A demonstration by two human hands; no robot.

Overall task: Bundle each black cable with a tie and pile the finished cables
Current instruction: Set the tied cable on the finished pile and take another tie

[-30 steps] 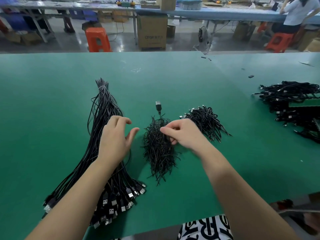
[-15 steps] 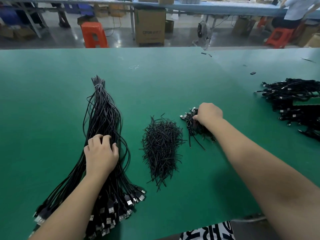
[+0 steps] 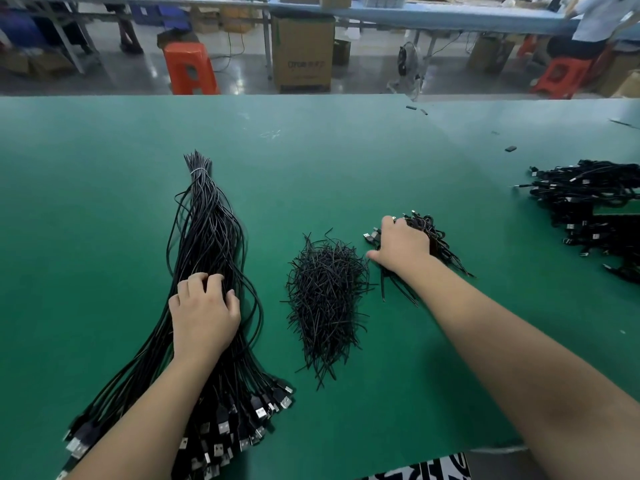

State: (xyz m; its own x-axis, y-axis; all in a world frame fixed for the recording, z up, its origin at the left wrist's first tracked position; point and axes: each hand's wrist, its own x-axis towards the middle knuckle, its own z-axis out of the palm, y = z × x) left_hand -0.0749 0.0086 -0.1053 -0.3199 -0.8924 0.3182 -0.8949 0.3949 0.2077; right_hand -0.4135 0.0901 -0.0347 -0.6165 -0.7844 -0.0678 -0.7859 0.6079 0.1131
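Note:
A long sheaf of loose black cables [image 3: 211,237] lies on the left of the green table, tied at its far end, with USB plugs fanned out near the front edge. My left hand [image 3: 202,313] rests on the middle of it, fingertips curled into the strands. A heap of short black ties [image 3: 325,292] sits in the centre. Right of it is a small pile of bundled cables [image 3: 433,237]; my right hand [image 3: 401,247] lies on top of that pile, fingers spread and bent over it. Whether it holds a cable is hidden.
A larger pile of black cables [image 3: 588,202] lies at the table's right edge. Small black bits [image 3: 510,148] dot the far right of the green table [image 3: 346,150]. Beyond the table stand orange stools [image 3: 188,67], a cardboard box [image 3: 303,53] and a seated person [image 3: 595,22].
My right hand went from the tie heap to the small bundled pile and settled on it. My left hand dropped onto the loose cable sheaf.

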